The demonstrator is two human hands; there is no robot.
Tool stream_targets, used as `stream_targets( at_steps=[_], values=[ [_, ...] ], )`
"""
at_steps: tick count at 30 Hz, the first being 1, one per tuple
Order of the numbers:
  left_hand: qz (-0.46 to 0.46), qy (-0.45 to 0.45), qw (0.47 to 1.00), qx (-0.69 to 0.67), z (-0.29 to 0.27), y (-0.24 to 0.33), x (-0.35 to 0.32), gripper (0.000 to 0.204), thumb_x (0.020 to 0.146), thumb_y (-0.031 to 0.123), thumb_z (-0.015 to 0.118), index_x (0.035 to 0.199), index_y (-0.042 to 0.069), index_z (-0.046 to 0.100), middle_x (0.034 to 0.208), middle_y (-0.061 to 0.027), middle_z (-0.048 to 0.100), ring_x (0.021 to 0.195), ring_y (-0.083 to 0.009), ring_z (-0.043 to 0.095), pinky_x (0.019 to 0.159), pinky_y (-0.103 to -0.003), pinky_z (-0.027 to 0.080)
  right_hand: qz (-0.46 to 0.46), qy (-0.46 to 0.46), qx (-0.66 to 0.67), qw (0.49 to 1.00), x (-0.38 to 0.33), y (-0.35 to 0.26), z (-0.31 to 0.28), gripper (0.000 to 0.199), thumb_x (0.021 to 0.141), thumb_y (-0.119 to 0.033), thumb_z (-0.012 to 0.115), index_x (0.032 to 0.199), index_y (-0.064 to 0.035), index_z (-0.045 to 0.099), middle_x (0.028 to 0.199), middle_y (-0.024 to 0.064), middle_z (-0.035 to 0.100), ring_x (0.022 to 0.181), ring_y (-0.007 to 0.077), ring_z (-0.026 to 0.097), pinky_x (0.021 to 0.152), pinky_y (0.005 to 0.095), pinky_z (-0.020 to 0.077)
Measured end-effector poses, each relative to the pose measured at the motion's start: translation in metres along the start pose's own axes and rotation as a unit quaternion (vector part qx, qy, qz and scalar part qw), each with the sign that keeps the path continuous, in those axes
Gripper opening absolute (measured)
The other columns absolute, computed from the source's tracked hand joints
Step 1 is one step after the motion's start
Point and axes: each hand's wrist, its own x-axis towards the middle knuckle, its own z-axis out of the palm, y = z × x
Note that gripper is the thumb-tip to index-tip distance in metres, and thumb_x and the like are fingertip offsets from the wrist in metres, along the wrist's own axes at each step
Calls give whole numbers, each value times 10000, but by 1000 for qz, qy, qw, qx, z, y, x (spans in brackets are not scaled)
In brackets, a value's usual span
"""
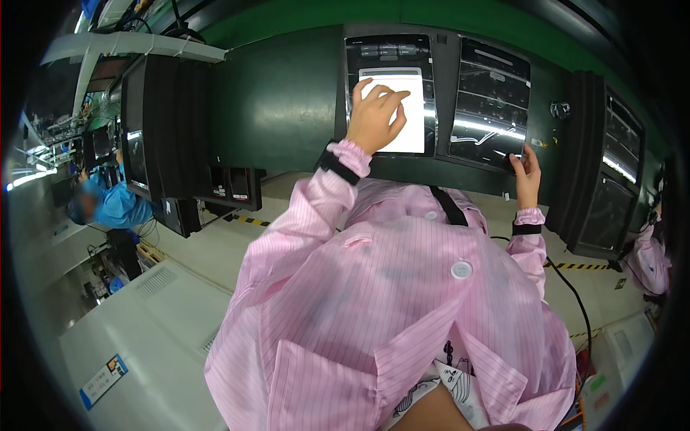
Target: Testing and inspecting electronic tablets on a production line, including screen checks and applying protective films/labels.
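A tablet [427,100] with a lit white window on its screen lies on the green bench in front of me. My left hand [377,118] is over that window, fingers bent and spread, holding nothing; whether a fingertip touches the glass I cannot tell. To its right lies a second tablet [492,100], its screen dark and reflecting the lights. Its lower right corner is between the thumb and fingers of my right hand [528,176], and a black cover shows on one fingertip. Pink striped sleeves with black wristbands cover both arms.
Black stacked trays [586,154] with dark panels stand at the right end of the green bench [277,108]; more black trays [169,122] stand at the left. Small dark parts [560,110] lie beside the dark tablet. A person in blue [118,205] is at far left.
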Motion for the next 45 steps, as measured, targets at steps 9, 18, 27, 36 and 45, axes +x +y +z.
stream_targets(
  at_steps=[9,18,27,36,45],
  values=[
    [53,165,984,52,-26,-25,23,349,741,84,590,1081,140,650,1082,-72,593,1058,-279,526,979,-458,326,0,-7,13,1000,2,6,-4,493,836,-146,738,1267,13,559,856,-45,501,751,40,439,676,180,363],
    [111,-22,993,13,4,23,-49,426,689,121,633,1085,259,706,1076,-35,553,1056,-221,504,1000,-466,310,-18,1,8,1000,0,0,1,499,834,-160,744,1266,11,563,889,-46,500,782,45,436,711,188,368],
    [29,61,997,28,-12,27,-47,408,688,105,649,1083,204,680,1110,-39,553,1083,-238,499,1004,-472,294,-248,146,-283,915,-10,-33,21,447,867,-241,674,1277,-93,574,1290,154,479,1142,297,447,978,380,362],
    [-56,119,987,88,-11,3,-42,425,738,62,596,1141,178,658,1151,-98,541,1081,-297,491,993,-483,304,-321,71,-421,845,10,-88,72,393,839,-331,677,1209,-206,635,1382,137,435,1310,380,330,1066,518,250],
    [-106,131,976,135,-3,-1,-23,456,765,118,602,1212,205,624,1275,-141,490,1182,-320,448,1039,-546,269,-315,136,-418,841,18,-88,60,465,823,-375,700,1249,-214,608,1387,116,439,1316,361,327,1070,508,235]
  ],
)
